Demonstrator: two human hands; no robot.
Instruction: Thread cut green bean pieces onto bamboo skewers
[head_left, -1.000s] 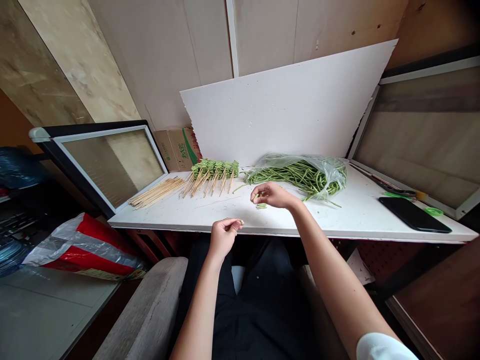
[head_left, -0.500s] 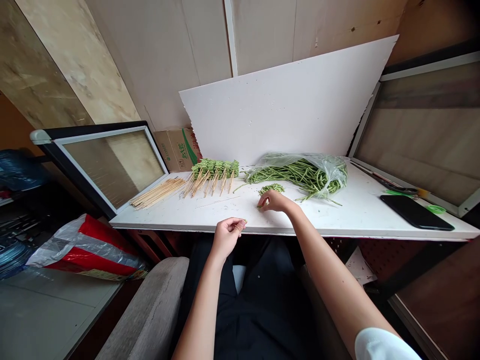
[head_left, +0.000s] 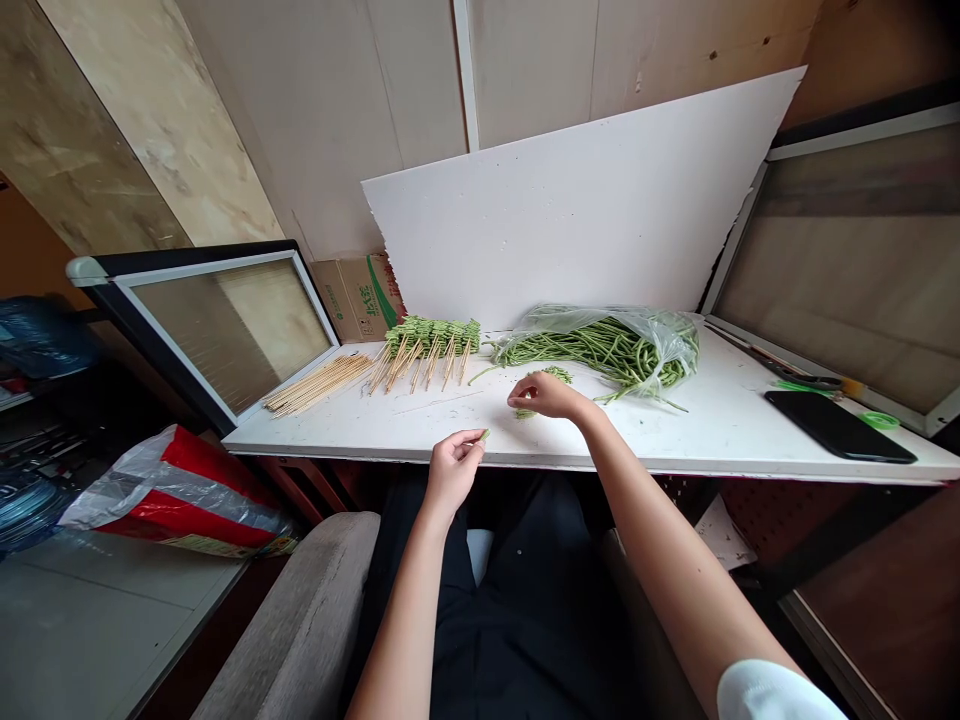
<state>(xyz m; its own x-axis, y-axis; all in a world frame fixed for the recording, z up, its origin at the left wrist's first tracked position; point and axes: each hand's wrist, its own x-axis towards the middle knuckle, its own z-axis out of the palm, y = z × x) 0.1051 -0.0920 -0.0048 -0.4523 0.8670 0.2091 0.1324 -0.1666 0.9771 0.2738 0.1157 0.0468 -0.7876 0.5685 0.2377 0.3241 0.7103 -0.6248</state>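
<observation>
My left hand [head_left: 454,462] is near the table's front edge, thumb and forefinger pinched on a short piece of green bean [head_left: 485,436]. My right hand [head_left: 546,394] hovers just above the tabletop to its right, fingers bent and drawn together; whether anything is between the fingertips is too small to tell. Under and behind that hand lies a small pile of cut bean pieces [head_left: 559,374], partly hidden by it. Farther left, bean skewers [head_left: 431,335] are stacked with their sticks toward me. Loose bamboo skewers [head_left: 319,384] lie beside them.
A clear plastic bag [head_left: 667,335] of long green beans [head_left: 585,345] lies at the back of the white table [head_left: 360,430]. A black phone [head_left: 838,426] and a green ring-shaped item [head_left: 879,420] are at the right. A cardboard box [head_left: 352,300] stands back left.
My right hand has moved slightly up and left over the bean pieces, and its fingers have drawn closer together. My left hand has risen a little, still pinching the bean piece.
</observation>
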